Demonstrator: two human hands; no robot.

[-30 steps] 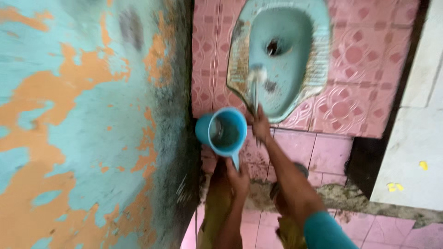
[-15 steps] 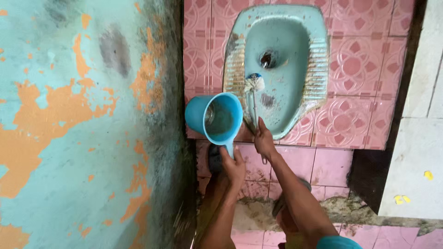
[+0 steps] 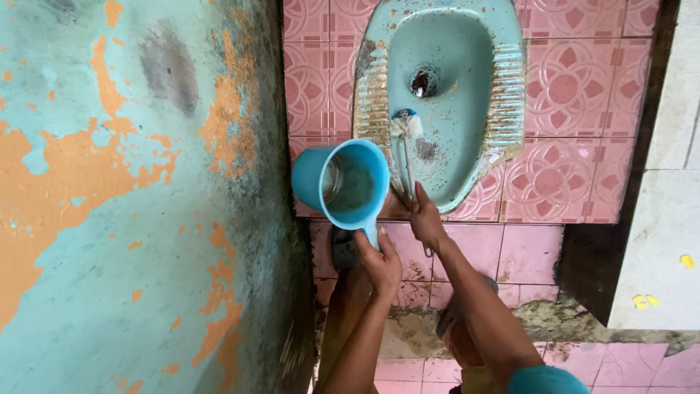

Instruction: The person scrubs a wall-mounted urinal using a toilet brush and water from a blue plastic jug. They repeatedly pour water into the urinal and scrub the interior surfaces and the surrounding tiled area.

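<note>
My left hand [image 3: 379, 264] grips the handle of a blue plastic water dipper [image 3: 343, 184], held tilted with its mouth facing me and a little water inside. My right hand [image 3: 426, 219] holds the thin handle of a toilet brush [image 3: 405, 131]. The brush's white bristle head rests inside the bowl of a pale blue squat toilet [image 3: 467, 87], just below the drain hole [image 3: 424, 82]. The pan is stained brown along its ribbed footrests, mostly on the left side.
A teal wall with peeling orange patches [image 3: 131, 204] fills the left side, dark with grime near its edge. Pink patterned tiles [image 3: 569, 95] surround the pan on a raised step [image 3: 510, 255]. A pale tiled wall [image 3: 671, 182] stands at the right. My feet are below on pink floor.
The view has shifted down and steadied. The brush head slid a little within the bowl, staying below the drain hole. The dipper stays held at the pan's left edge.
</note>
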